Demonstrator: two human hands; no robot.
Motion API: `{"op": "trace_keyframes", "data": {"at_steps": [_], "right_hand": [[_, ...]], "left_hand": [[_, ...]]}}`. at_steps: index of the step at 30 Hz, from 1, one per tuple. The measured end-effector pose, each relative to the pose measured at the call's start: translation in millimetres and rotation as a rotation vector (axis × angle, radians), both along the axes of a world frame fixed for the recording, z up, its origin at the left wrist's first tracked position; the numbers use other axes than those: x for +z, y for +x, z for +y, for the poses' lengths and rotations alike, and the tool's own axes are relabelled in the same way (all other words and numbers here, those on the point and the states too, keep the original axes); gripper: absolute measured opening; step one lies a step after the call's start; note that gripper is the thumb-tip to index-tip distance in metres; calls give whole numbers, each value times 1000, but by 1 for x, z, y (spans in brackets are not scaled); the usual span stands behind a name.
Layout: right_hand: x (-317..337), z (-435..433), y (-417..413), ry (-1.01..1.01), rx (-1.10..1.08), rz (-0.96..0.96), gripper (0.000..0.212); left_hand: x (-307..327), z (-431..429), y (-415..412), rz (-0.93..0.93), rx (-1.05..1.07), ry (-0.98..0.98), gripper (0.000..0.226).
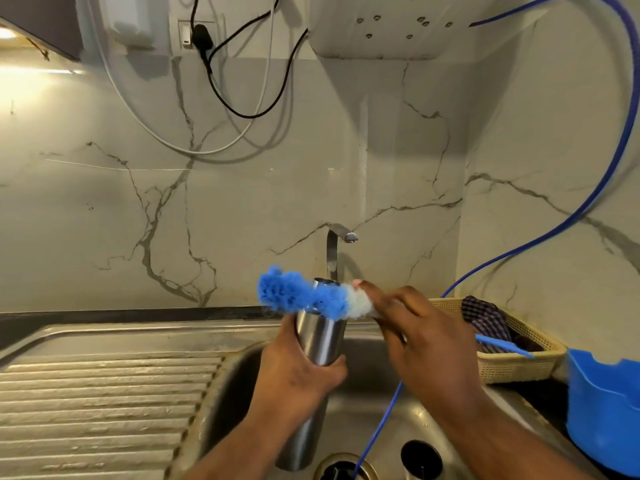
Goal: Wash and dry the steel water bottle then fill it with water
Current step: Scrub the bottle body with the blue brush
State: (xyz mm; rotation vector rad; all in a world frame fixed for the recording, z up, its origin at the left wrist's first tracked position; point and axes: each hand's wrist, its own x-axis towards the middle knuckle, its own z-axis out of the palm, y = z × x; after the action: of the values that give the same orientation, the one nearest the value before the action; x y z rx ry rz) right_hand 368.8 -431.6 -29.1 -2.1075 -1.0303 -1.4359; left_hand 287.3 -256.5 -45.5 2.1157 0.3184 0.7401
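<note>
The steel water bottle (320, 336) is held upright over the sink basin (367, 410), its open mouth at the top. My left hand (298, 372) is wrapped around its middle. My right hand (415, 341) grips the blue-and-white bottle brush (304, 294) near its white end; the brush lies sideways across the bottle's mouth, its blue head sticking out to the left. The brush's blue handle (505, 345) pokes out to the right behind my hand. No water runs from the tap (341, 244).
A ribbed steel drainboard (104, 410) lies left of the basin. A woven basket (512, 362) with a checked cloth (485, 320) stands at the right, a blue plastic tub (602, 403) beside it. A blue hose (381, 431) hangs down into the drain (341, 467). Cables dangle on the marble wall.
</note>
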Motion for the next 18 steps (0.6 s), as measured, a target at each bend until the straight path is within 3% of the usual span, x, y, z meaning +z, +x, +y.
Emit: {"op": "trace_keyframes", "data": {"at_steps": [4, 7, 10, 12, 15, 18], "right_hand": [[1, -8, 11, 22, 17, -5, 64], [-3, -20, 24, 84, 92, 53, 71], [-5, -18, 23, 102, 150, 77, 75], [-3, -11, 15, 74, 147, 68, 71], [-1, -3, 1, -73, 56, 8, 59], [-2, -4, 7, -73, -13, 119, 65]], "left_hand": [[9, 18, -5, -4, 19, 65, 62], [15, 27, -11, 2, -198, -45, 48], [14, 26, -14, 73, -420, -198, 49], [11, 20, -11, 82, -335, -137, 50], [6, 11, -4, 81, -7, 134, 47], [2, 13, 0, 14, 121, 139, 62]]}}
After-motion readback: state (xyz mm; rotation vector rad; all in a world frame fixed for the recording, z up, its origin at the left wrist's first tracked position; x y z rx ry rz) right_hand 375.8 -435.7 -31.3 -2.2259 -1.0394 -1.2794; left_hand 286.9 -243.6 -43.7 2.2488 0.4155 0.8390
